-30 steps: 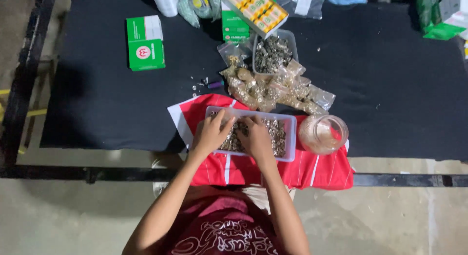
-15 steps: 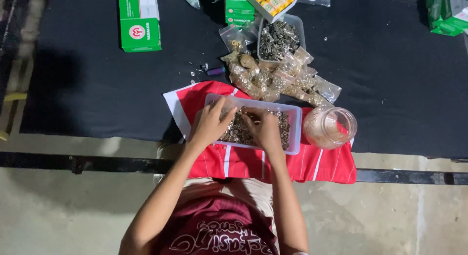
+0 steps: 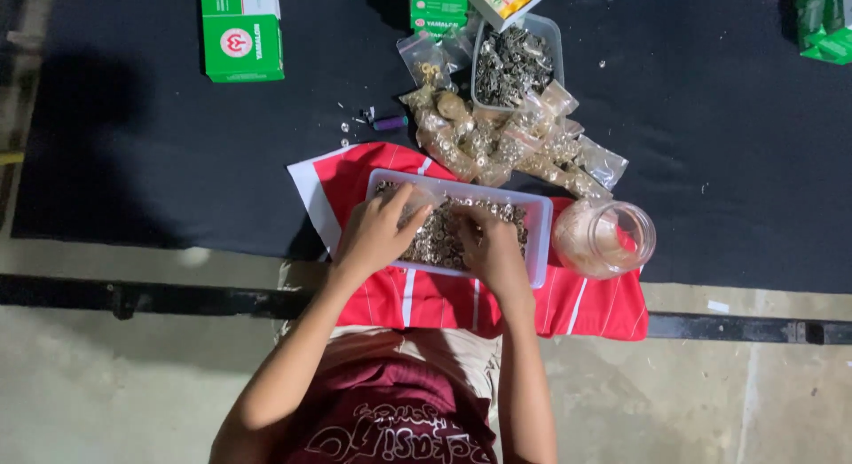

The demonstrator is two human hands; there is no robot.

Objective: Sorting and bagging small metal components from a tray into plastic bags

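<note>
Black surface [image 3: 133, 145]; red cloth [image 3: 586, 304] at its near edge carries clear tray [image 3: 540, 238] of small metal rings [image 3: 439, 242]. Since a second ago both hands stayed in tray: left hand [image 3: 377, 233] fingers curled onto rings, right hand [image 3: 493, 251] fingers bunched, pinch unclear. Sorting continues.

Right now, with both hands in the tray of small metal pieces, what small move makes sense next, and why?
Probably the left hand should pinch up a few pieces and lift them clear. Both hands rest in the clear plastic tray on the red cloth, the right hand pressed onto the pieces, and an open jar stands just beside the tray. What the fingers hold cannot be made out.
</note>
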